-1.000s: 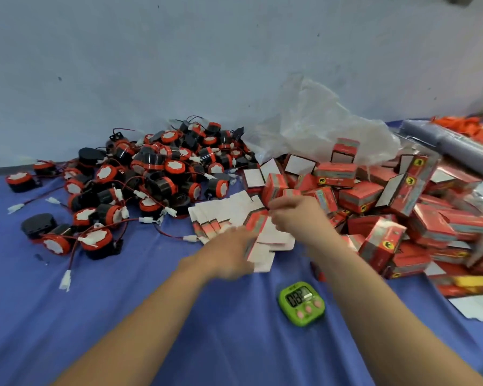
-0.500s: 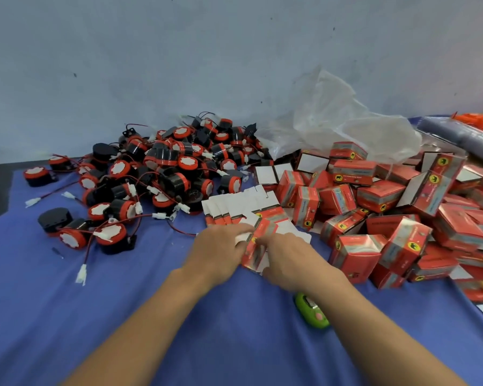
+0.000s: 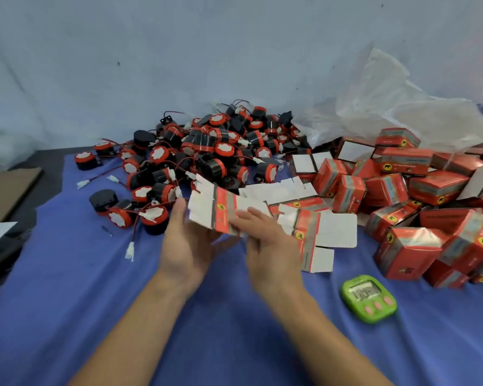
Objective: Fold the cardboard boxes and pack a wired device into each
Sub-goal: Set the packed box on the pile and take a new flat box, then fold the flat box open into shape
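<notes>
A flat, unfolded red and white cardboard box (image 3: pixel 221 208) is held above the blue cloth, tilted. My left hand (image 3: pixel 186 240) supports it from below and the left; my right hand (image 3: pixel 265 240) grips its right edge with fingers on top. A second flat box (image 3: pixel 318 235) lies on the cloth just right of my right hand. More flat blanks (image 3: pixel 279 190) are fanned out behind. A heap of black and red wired devices (image 3: pixel 207 154) lies at the back left. Folded red boxes (image 3: pixel 407 190) are piled at the right.
A green digital timer (image 3: pixel 368 298) lies on the blue cloth (image 3: pixel 95 302) at the front right. Crumpled clear plastic (image 3: pixel 396 112) sits behind the folded boxes. A brown cardboard sheet (image 3: pixel 9 190) lies at the left edge. A loose white connector (image 3: pixel 130 250) trails near my left hand.
Both hands have lifted one flat box off the stack and drawn it toward me. The view has shifted, so the timer now shows fully at the right.
</notes>
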Tool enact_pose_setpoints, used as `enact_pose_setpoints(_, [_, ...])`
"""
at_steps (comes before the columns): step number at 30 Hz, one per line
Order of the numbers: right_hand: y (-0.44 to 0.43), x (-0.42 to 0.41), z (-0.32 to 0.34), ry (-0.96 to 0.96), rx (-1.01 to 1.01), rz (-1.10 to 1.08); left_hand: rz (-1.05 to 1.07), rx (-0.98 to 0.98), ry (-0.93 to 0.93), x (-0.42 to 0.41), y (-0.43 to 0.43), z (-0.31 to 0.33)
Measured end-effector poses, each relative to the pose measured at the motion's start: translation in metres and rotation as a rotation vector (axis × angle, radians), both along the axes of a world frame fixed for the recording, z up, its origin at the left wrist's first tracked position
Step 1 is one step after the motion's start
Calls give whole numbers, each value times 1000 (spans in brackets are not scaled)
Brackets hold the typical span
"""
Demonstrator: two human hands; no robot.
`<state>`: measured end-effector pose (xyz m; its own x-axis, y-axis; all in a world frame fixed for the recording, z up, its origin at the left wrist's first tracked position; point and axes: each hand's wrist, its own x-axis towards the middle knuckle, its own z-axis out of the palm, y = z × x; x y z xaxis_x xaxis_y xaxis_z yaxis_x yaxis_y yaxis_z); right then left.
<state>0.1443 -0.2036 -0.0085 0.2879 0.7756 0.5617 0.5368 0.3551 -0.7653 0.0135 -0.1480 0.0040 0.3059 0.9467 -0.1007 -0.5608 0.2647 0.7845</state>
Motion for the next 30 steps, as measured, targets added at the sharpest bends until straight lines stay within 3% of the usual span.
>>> enact_pose_setpoints(1, [1, -2, -11, -144, -20, -5, -1, -49, -56, -6, 2, -1])
enact_pose_setpoints(3, [4, 4, -24, -291, -167, 48, 7, -119, 10, -21, 8, -5])
enact_pose_setpoints(6, [2, 13, -24, -312, -379, 142, -40, -83, 240, -37, 17, -14])
enact_pose_setpoints(8, [-3, 10, -23, -236, -385, 117, -49, -21, 314, -39, 17, -16])
enact_pose_setpoints(13, [-9, 2, -16, -110, -451, 174, -208, 32, 270, -46, 15, -13])
enact_pose_setpoints(20, [-16, -4, -11, -295, -387, 123, -359, 72, 97, -50, 13, -15])
enact_pose_setpoints(23, [-19, -10, -10, -447, -353, 87, -240, 113, 122, -44, 14, -17])
enact_pose_setpoints(27, [-18, -26, -9, -686, -279, -148, 37, 193, 400, -24, 8, -17])
enact_pose_setpoints(30, [-15, -33, -11, -666, -149, -70, 95, 312, 549, -18, 3, -15])
